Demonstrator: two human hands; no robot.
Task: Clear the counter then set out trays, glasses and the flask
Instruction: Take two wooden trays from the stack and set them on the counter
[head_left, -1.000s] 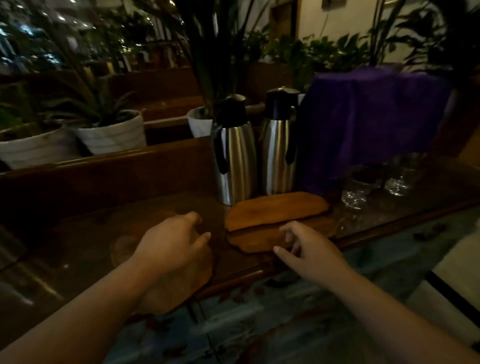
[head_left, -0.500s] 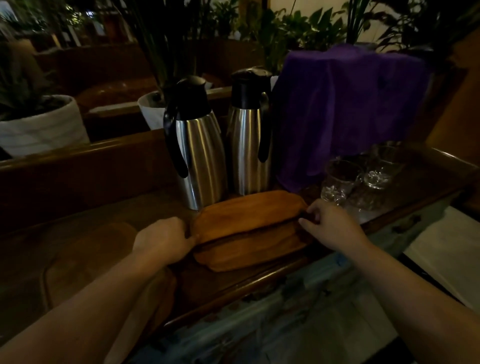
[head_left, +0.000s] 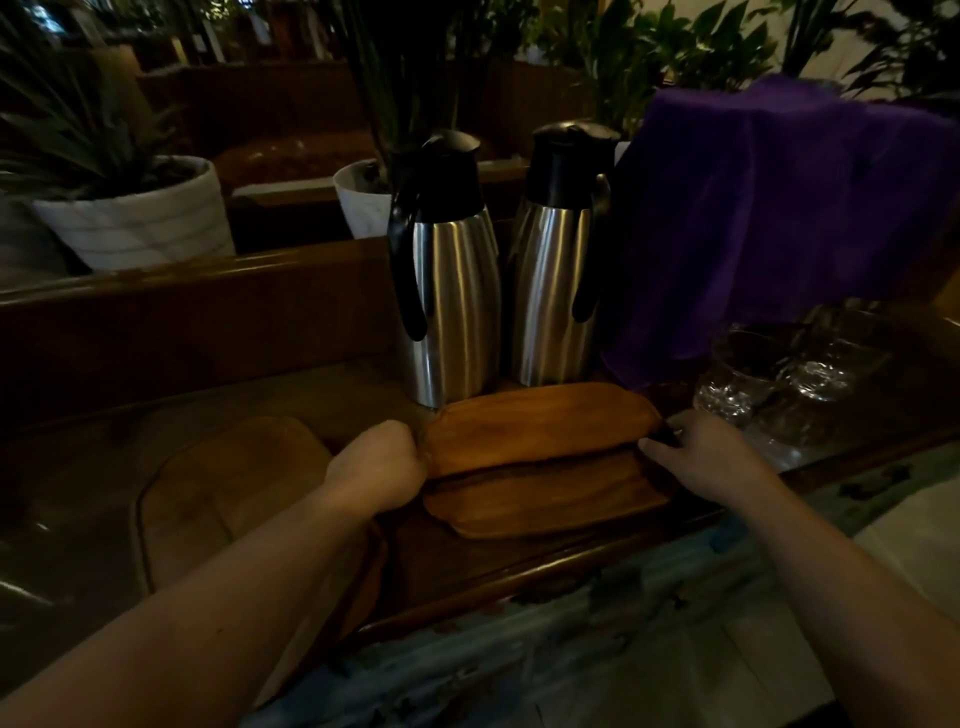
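Note:
Two oval wooden trays lie stacked on the dark wooden counter (head_left: 493, 566): the upper tray (head_left: 535, 426) sits tilted over the lower tray (head_left: 540, 504). My left hand (head_left: 376, 467) grips the upper tray's left end. My right hand (head_left: 701, 457) holds its right end, fingers curled at the rim. Behind the trays stand two steel flasks with black lids, the left flask (head_left: 449, 291) and the right flask (head_left: 558, 280). Clear glasses (head_left: 753, 379) stand to the right of the trays.
A third, larger wooden tray (head_left: 223, 483) lies at the left under my left forearm. A purple cloth (head_left: 769, 208) drapes over something at the back right. White plant pots (head_left: 140, 218) stand behind the raised ledge. The counter's front edge runs diagonally below the trays.
My hands moved from the left tray and the lower tray's edge to the two ends of the upper tray and closed on it. The view shifted closer and to the right.

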